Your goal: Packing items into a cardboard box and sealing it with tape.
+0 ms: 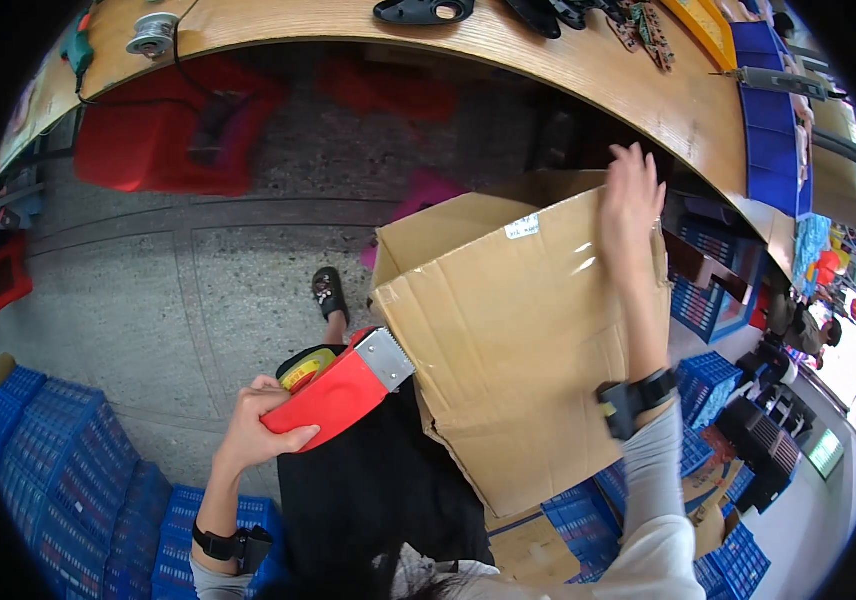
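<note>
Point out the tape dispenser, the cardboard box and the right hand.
red tape dispenser (pixel 336 392), head view, on its red body.
cardboard box (pixel 508 340), head view, on the broad brown side panel.
right hand (pixel 631 200), head view, on the back of the hand.

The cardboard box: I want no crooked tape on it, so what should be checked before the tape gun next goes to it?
1. Tape gun gripped firmly: ok, the left hand wraps its red body.
2. Cardboard box steadied: ok, the right hand lies flat on its upper edge.
3. Flaps shut flush: not ok, a flap stands up at the top and the lower left edge looks torn.
4. Tape end free at the metal blade: cannot tell.
5. Gun lined up with a seam: not ok, it sits beside the box, apart from it.
6. Box resting on something firm: cannot tell, its underside is hidden.
</note>
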Motion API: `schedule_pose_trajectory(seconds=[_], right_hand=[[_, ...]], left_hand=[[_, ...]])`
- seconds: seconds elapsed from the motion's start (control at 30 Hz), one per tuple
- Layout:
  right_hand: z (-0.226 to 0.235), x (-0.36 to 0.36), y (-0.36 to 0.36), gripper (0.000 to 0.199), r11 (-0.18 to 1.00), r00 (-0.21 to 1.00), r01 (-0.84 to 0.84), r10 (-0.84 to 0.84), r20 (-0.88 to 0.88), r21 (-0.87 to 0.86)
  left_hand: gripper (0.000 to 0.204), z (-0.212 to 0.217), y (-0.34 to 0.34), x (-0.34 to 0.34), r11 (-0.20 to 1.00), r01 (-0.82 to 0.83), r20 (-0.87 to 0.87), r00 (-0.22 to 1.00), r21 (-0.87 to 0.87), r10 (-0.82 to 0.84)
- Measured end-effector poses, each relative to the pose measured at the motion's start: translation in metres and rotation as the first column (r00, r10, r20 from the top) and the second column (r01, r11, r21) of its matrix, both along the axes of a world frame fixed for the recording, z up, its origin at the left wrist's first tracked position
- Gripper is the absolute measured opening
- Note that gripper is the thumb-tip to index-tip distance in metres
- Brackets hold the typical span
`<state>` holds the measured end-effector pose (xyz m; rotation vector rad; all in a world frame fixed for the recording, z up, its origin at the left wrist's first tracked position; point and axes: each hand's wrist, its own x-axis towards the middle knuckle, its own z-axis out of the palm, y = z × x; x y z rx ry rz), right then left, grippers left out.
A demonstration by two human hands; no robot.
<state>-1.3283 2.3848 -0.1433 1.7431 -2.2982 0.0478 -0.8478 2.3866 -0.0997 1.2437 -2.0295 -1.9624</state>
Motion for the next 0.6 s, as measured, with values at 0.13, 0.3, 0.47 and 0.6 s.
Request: schedule_pose_trajectory(seconds=[0.13, 0.3, 0.47, 0.6], right_hand=[[0.02, 0.127, 0.016, 0.052, 0.987, 0.934, -0.07, 0.014, 0.356, 0.145], [0.051, 0.22, 0.027, 0.052, 0.934, 0.248, -0.356, 0.117, 0.962, -0.022], [0.067, 0.19, -0.034, 0.046, 0.815, 0.611, -0.577, 0.391, 0.688, 0.05], [0.054, 0.164, -0.045, 0.055, 0.673, 0.735, -0.613, 0.294, 0.611, 0.414]], left_hand=[[0.025, -0.011, 0.003, -0.007, 0.999, -0.047, -0.034, 0.998, 0.001, 0.047], [0.027, -0.013, 0.004, -0.012, 0.997, -0.057, -0.048, 0.997, 0.043, 0.059], [0.031, -0.015, 0.0, -0.011, 0.999, -0.01, -0.019, 1.0, 0.042, 0.011], [0.036, -0.021, 0.001, -0.004, 0.997, -0.074, -0.031, 0.997, -0.016, 0.074]])
